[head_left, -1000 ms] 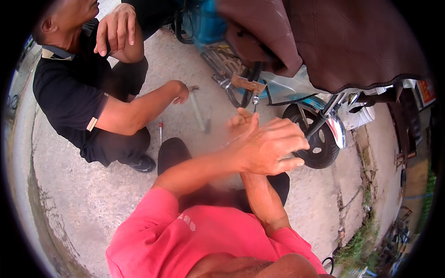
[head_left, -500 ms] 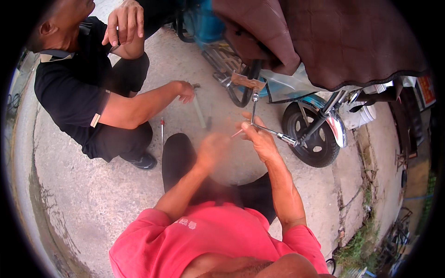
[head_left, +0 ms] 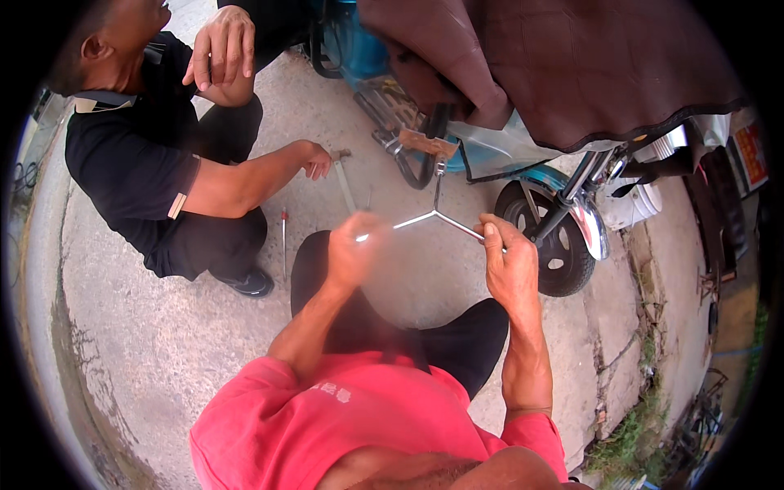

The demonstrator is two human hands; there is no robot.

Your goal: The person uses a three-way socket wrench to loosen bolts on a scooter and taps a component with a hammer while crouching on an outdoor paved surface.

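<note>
A chrome Y-shaped socket wrench [head_left: 434, 214] points its upper arm at a rusty brown bracket [head_left: 425, 145] under the vehicle's frame, with its socket end at that bracket. My left hand [head_left: 351, 247] is closed on the wrench's left arm, its fingers partly smeared by blur. My right hand [head_left: 509, 260] grips the end of the right arm, thumb on the metal. Behind my right hand stands the small black front wheel [head_left: 555, 278] with a blue-and-chrome mudguard [head_left: 592, 230].
A co-worker in black [head_left: 122, 175] squats at the left, one hand [head_left: 314, 159] over a long pale tool [head_left: 343, 184] on the concrete. A red-handled screwdriver [head_left: 284, 245] lies nearby. A brown cover [head_left: 604, 65] drapes the teal vehicle. A white bucket [head_left: 641, 204] sits behind the wheel.
My hands, earlier crossed and then close together, have spread apart onto the two lower arms of the wrench, which now sits more evenly below the bracket.
</note>
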